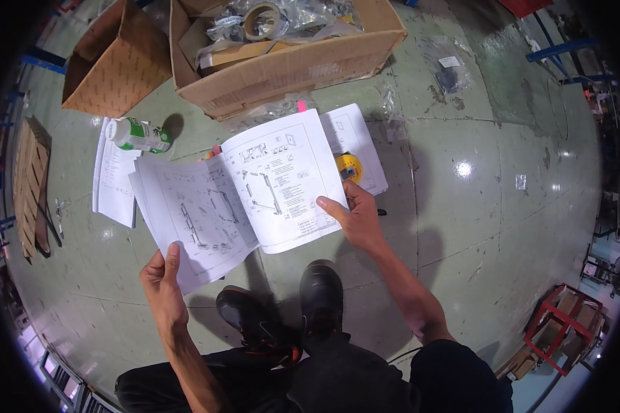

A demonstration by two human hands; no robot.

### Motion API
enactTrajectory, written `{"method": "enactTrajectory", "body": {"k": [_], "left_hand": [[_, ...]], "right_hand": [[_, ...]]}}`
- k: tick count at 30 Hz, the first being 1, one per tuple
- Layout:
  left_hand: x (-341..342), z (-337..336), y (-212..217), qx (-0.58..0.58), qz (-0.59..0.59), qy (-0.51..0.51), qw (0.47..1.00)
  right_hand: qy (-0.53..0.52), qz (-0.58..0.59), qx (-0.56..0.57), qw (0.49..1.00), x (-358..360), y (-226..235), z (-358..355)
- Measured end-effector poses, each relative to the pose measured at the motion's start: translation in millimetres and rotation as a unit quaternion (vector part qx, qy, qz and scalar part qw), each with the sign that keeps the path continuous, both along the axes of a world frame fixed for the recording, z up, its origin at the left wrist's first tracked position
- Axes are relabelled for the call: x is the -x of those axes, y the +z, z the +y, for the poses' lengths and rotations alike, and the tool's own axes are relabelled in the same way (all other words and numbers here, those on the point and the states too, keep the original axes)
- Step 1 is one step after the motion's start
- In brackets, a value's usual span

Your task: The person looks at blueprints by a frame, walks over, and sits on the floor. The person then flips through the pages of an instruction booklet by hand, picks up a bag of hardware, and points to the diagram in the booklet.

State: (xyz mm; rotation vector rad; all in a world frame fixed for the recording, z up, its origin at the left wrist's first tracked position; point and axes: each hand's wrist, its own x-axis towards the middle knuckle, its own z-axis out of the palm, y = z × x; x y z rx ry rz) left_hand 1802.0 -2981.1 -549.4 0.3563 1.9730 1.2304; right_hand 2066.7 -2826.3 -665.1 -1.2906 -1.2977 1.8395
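Note:
An open manual with assembly drawings on its pages spreads out between my hands, above the floor. My left hand pinches the lower left corner of its left page, thumb on top. At the right edge of the right page, my right hand grips the paper with the thumb over the front. Partly hidden behind that page are a yellow tape measure and another stack of printed sheets. Left of the manual, a white and green bottle lies on its side over more papers.
Beyond the manual stands a large cardboard box with plastic bags and a tape roll. A smaller open carton is beside it. Wooden boards lie far left; a red rack stands lower right. My shoes are below the manual.

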Motion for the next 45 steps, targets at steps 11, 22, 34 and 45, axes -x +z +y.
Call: {"method": "enactTrajectory", "body": {"k": [11, 22, 34, 45], "left_hand": [[-21, 14, -7, -0.034, 0.012, 0.037, 0.999], [-78, 57, -35, -0.089, -0.261, 0.002, 0.961], [-66, 26, -42, -0.057, -0.220, 0.013, 0.974], [-61, 25, -40, -0.056, -0.202, 0.044, 0.977]], "right_hand": [[0.003, -0.018, 0.004, 1.000, -3, 7, 4], [0.002, 0.016, -0.111, 0.994, -27, 20, 26], [-0.044, -0.040, -0.072, 0.996, -41, 24, 36], [-0.072, -0.007, -0.081, 0.994, -38, 17, 38]]}}
